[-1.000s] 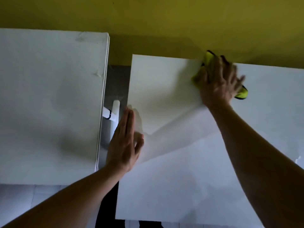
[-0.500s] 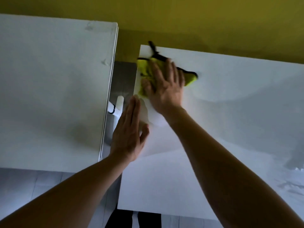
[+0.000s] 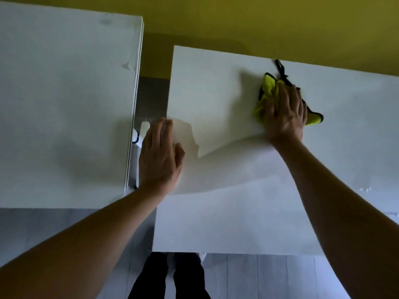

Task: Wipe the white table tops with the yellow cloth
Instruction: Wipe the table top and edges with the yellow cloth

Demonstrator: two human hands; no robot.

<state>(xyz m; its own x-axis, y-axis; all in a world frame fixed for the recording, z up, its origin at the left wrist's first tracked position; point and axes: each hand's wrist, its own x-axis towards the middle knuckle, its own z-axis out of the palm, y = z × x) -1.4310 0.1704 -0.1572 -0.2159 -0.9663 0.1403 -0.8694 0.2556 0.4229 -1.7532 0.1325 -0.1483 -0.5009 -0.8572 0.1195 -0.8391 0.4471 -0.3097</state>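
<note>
Obs.: my right hand presses the crumpled yellow microfibre cloth with black edging flat on the right white table top.

Fingers of my right hand lie nearly straight and spread over the cloth, near the table's far edge by the yellow wall. My left hand rests palm-down, fingers straight and together, holding nothing, on that table's left edge. The left white table top stands apart, across a gap.
</note>
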